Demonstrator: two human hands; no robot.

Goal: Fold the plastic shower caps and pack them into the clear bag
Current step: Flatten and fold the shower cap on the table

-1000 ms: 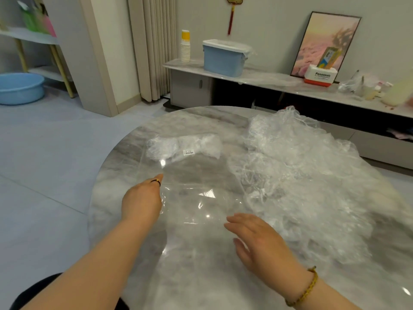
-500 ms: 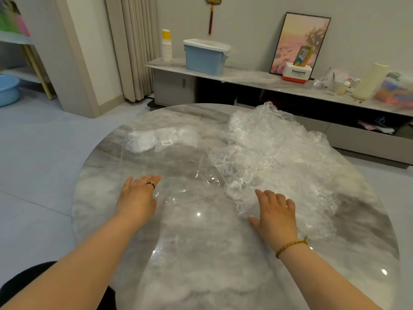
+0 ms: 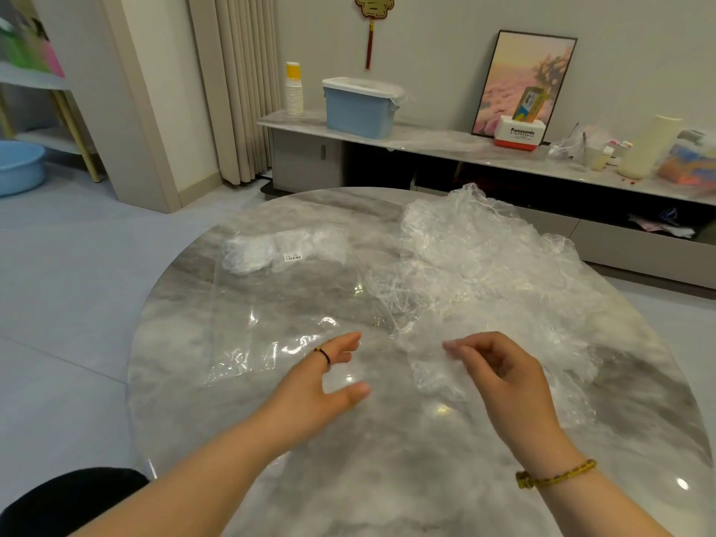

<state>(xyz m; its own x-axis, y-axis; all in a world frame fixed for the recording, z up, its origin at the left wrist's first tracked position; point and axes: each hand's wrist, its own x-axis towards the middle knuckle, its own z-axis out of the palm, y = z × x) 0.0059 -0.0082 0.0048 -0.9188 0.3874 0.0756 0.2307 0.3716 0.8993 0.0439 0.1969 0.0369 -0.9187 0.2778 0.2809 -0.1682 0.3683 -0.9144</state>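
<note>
Caps (image 3: 484, 273) look featherlight, crinkly, slippery, so we'd grab the rim; right hand (image 3: 503, 374) pinches one, left hand (image 3: 317, 385) spread.

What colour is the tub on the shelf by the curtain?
Light blue tub with a white lid, clear in the head view.

Label (image 3: 293, 256) on clear bag (image 3: 279, 304) unreadable; basin (image 3: 19, 166) cropped left.

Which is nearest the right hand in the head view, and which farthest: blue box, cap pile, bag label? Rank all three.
1. Cap pile: beside the right hand, on the table's right side.
2. Label: on the bag, far left of the table.
3. Blue box: on the sideboard beyond the table.
</note>
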